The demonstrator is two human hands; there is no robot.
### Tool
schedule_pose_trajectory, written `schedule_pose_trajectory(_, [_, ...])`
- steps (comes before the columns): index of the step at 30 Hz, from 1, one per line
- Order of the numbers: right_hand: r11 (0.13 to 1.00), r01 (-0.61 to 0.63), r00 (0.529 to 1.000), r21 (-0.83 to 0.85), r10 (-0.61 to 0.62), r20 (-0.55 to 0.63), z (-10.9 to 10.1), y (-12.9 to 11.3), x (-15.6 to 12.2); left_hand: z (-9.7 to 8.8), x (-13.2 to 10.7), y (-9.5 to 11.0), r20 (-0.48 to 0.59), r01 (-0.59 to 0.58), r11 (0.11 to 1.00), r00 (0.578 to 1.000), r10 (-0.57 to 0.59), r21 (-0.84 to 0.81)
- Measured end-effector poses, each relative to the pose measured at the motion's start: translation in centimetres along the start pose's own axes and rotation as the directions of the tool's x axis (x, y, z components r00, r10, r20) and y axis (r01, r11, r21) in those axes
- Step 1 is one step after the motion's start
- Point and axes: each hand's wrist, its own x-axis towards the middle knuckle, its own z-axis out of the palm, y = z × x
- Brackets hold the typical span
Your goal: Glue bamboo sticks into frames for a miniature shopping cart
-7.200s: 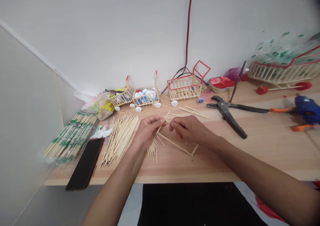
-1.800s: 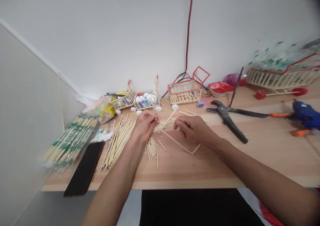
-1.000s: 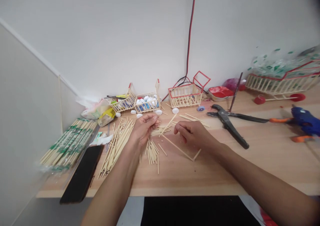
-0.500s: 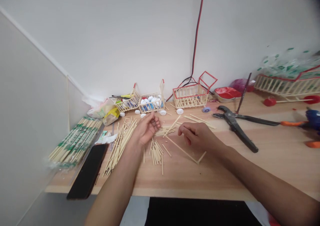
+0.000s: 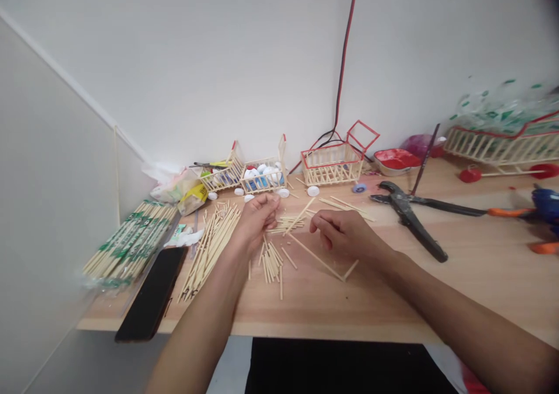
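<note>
My left hand [image 5: 258, 218] is closed, thumb pressed to the fingertips, above the short cut sticks [image 5: 271, 261]. Anything between those fingertips is too small or hidden to make out. My right hand [image 5: 343, 231] has its fingers curled inward, and what they hold, if anything, is hidden. Just below it, an angled piece of joined thin wooden sticks [image 5: 318, 259] has a short end stick turned up to the right. More short sticks [image 5: 286, 224] lie between the hands. Long wooden sticks [image 5: 213, 248] are heaped left of my left forearm.
Small stick-built carts [image 5: 332, 173] line the wall, some loaded. A red-stained dish [image 5: 396, 162], pliers [image 5: 410, 219] and another cart [image 5: 493, 149] with plastic bottles are right. Packaged chopsticks [image 5: 131, 242] and a black phone [image 5: 152, 295] lie left.
My left hand has turned, and its thumb and fingers have closed together. My right hand stays nearly in place, curled. The view has shifted slightly.
</note>
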Motion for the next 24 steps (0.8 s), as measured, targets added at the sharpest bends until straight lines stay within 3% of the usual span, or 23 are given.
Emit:
schedule_pose_trajectory(3, [1.000, 0.006, 1.000, -0.008, -0.006, 0.001, -0.1, -0.2, 0.0, 0.3, 0.1, -0.3, -0.015, -0.031, 0.988, 0.999, 0.034, 0.151])
schedule_pose_trajectory(6, [1.000, 0.004, 1.000, -0.020, -0.004, 0.001, -0.2, -0.3, 0.0, 0.4, 0.1, -0.7, 0.005, 0.006, 0.975, 1.000, -0.007, 0.224])
schedule_pose_trajectory(11, [0.999, 0.020, 1.000, -0.030, -0.020, -0.002, -0.1, -0.5, 0.0, 0.8, -0.1, -1.0, 0.051, 0.090, 0.972, 0.993, -0.104, 0.216])
schedule_pose_trajectory(24, [0.998, 0.045, 0.999, -0.044, -0.045, 0.005, 0.0, -0.1, -0.1, 1.2, -0.3, -1.0, 0.021, 0.125, 0.962, 0.991, -0.135, 0.243])
